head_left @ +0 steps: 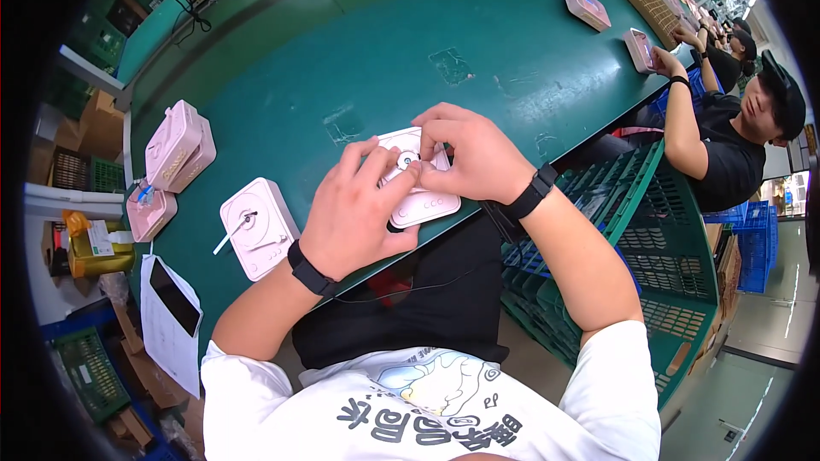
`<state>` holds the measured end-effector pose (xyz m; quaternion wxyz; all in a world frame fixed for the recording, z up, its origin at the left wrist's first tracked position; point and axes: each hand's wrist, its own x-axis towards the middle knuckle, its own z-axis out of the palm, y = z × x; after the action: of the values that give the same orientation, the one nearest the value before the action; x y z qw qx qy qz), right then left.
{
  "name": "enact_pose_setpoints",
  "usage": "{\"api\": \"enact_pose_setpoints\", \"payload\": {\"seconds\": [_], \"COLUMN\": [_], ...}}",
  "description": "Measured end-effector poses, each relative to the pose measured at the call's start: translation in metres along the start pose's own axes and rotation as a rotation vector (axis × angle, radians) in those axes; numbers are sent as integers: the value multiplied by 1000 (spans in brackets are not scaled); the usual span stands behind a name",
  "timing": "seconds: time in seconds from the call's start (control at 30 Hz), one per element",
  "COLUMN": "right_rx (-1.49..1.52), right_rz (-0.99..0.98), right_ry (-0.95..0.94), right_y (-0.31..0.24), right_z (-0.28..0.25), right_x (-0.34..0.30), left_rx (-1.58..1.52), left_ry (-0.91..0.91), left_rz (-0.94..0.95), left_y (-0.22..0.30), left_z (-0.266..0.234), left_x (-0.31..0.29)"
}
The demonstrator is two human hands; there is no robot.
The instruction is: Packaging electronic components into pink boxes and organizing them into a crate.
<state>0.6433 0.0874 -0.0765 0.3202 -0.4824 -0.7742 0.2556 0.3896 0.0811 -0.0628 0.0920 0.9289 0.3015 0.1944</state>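
In front of me on the green table lies a pale pink device [424, 207] shaped like a small record player, with round knobs along its near edge. My left hand [352, 209] rests over its left side, fingers bent in toward a small white round part [408, 160] at the middle. From the right, my right hand [475, 154] curls over the far right side, thumb and finger closed at that same part. The fingers hide much of the top. Left of my hands, a second pale pink device [259, 235] shows a round disc and a silver arm jutting out to the left.
Pink casings [181, 147] are stacked at the table's left, beside a smaller pink tray [152, 215]. A phone [174, 297] lies on paper sheets. Green crates [675, 265] stand at my right. Farther right, a co-worker [713, 132] holds a pink casing [639, 51]; another casing [587, 8] lies beyond.
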Motion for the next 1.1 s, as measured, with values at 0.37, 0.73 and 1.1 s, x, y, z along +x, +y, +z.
{"api": "enact_pose_setpoints", "payload": {"seconds": [0.37,0.73,1.1], "right_rx": [-21,93,113], "right_rz": [-5,-23,133], "right_ry": [71,31,-141], "right_y": [9,11,-7], "right_z": [11,5,8], "right_x": [-3,-2,-2], "left_rx": [-32,-26,-221], "left_ry": [-12,4,-32], "left_rz": [3,8,-119], "left_y": [-9,-2,-24], "left_z": [9,-3,-9], "left_x": [3,-3,4]}}
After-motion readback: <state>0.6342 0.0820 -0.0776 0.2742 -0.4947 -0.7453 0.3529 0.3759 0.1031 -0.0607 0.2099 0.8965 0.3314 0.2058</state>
